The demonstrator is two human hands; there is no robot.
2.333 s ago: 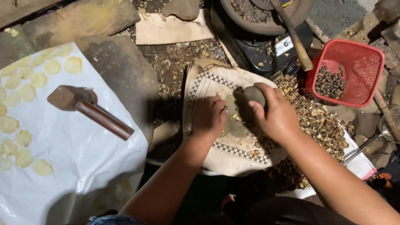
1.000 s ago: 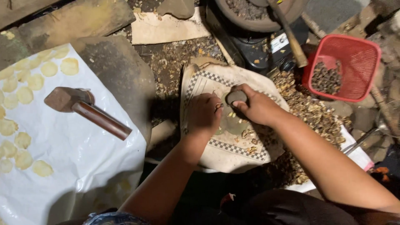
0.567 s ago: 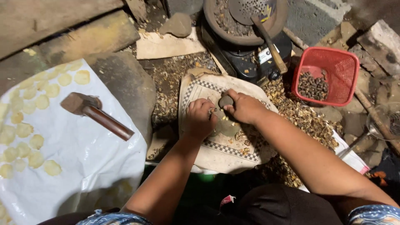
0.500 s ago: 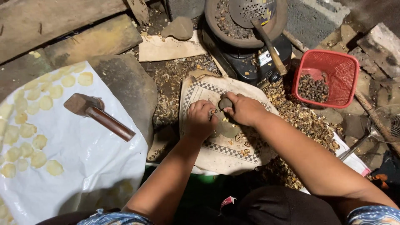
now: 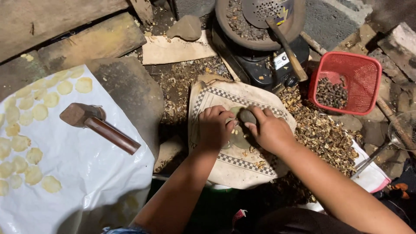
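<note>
Down on the checkered cloth point(image 5: 242, 167), the right hand point(image 5: 269, 131) pinches a small grey stone point(image 5: 248, 116), rounded with no clear long axis, just beside the curled left hand point(image 5: 214, 128).

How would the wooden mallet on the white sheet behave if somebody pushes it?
The mallet looks solid and stiff, probably heavy at its blocky head. Its round handle might roll a little, but the squarish head would likely stop it. The white sheet beneath looks smooth, so it may slide.

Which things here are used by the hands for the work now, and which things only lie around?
In use: right hand gripping small stone; left hand beside it; checkered cloth beneath.

Lying about: wooden mallet, red basket, white sheet with yellow discs, strainer.
</note>
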